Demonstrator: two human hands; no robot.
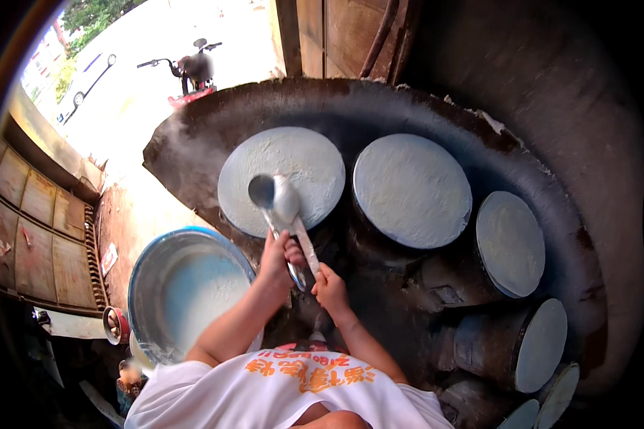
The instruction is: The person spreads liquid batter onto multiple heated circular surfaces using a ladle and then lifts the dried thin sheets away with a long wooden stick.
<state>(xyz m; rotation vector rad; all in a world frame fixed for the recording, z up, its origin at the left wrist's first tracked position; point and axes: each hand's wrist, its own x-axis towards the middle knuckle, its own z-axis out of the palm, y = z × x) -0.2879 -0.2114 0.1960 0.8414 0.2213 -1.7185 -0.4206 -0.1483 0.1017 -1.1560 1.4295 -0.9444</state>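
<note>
My left hand [279, 255] is closed around the handle of a metal ladle [262, 191], whose round bowl hangs over the nearest-left round griddle [315, 159]. My right hand [330, 287] grips the lower end of a pale flat-handled spreader [305, 244]. Its white, blurred head [286, 200] is beside the ladle bowl, above the same griddle; whether it touches the surface I cannot tell. A rough white layer of batter covers that griddle. Left of my forearm stands a large blue-rimmed tub [193, 233] with pale batter in it.
Several more round griddles [413, 191] on drum-like stoves [444, 282] curve away to my right, topped with pale layers. A dark curved metal shield [472, 118] rises behind them. A red can [116, 325] stands left of the tub. Outside are a two-wheeler [193, 69] and a car [86, 82].
</note>
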